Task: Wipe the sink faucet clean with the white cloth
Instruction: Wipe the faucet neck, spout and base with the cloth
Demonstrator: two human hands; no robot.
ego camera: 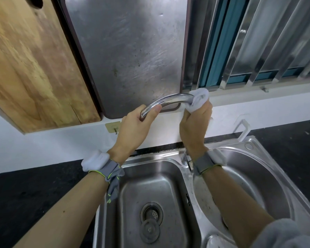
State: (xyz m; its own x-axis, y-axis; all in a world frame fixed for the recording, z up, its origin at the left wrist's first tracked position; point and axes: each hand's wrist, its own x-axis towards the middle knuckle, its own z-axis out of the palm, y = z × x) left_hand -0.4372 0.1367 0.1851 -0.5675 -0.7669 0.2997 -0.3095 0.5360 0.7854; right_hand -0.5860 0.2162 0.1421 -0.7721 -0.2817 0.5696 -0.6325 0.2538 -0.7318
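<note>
Wooden board (30, 65) leaning on wall far left, steel sheet (131, 51) beside it, both behind faucet. Double steel sink (184, 178) below, drain strainer (151, 213) in left basin. Chrome faucet (170, 100) arcs above sink, between both hands. Left hand (136, 127) wrapped round spout's outlet end, fingers clamped on metal, thumb on top. Right hand (195, 126) fisted round white cloth (198, 99), fingers clamped tight, cloth bunched over faucet's far bend by window sill. Grey straps with white padding on both wrists.
</note>
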